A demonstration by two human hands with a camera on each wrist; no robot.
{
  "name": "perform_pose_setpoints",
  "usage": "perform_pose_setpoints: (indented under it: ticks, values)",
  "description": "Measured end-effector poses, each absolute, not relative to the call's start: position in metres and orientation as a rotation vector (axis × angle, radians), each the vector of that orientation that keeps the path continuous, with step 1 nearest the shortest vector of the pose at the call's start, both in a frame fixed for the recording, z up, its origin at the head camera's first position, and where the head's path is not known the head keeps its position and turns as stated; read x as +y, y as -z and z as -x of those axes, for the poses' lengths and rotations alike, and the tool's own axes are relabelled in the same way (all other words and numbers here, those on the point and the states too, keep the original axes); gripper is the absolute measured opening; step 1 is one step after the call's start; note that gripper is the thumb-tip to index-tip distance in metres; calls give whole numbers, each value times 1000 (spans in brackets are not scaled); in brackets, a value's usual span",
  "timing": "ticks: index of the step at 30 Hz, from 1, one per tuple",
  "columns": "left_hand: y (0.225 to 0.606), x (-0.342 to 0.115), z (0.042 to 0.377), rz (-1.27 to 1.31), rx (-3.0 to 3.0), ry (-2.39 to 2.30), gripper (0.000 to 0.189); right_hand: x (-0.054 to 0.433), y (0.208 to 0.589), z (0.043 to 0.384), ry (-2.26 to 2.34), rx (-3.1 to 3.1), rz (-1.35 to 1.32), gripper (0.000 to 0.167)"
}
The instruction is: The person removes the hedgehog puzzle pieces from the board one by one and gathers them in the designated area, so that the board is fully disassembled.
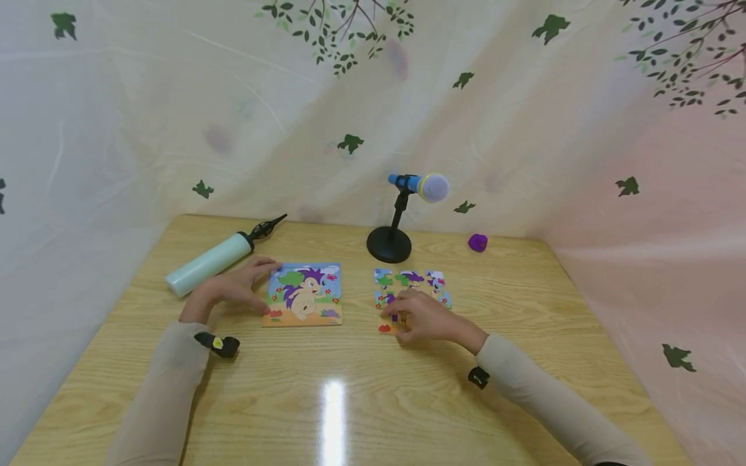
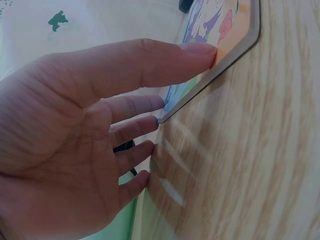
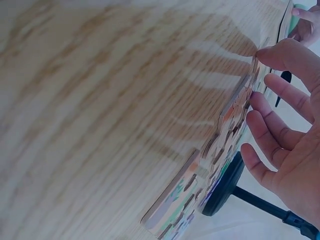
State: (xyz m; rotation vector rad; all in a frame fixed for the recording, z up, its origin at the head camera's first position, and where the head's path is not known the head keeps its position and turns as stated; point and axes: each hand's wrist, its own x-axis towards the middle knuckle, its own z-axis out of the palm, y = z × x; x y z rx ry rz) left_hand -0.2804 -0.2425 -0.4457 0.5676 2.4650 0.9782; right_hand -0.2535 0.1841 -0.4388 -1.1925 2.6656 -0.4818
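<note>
A flat picture board [image 1: 323, 294] with a purple-spined hedgehog lies left of centre in the head view. My left hand [image 1: 236, 285] is at its left side, fingers spread, with the thumb touching the near corner and fingertips at the far corner. To the right lie several jigsaw pieces [image 1: 411, 278] with similar colours, laid out in a loose block with gaps. Over the left part of them is my right hand [image 1: 428, 317], which partly hides them from above. In the right wrist view its thumb [image 3: 275, 54] touches the block's edge, while the other fingers spread loosely over the pieces [image 3: 175, 200].
Behind my left hand lies a pale green hand pump [image 1: 212, 262] with a black nozzle. A blue toy microphone [image 1: 428, 186] on a black stand [image 1: 389, 244] rises behind the pieces. A small purple lump [image 1: 478, 243] sits at the back right, near the leaf-patterned curtain [image 1: 501, 142].
</note>
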Motion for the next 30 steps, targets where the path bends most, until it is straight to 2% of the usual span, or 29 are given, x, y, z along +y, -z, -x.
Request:
perform_pose_setpoints:
  ticks: [30]
  values:
    - [443, -244, 280, -601, 2490, -972, 101, 187, 443, 251, 531, 2682, 1171, 40]
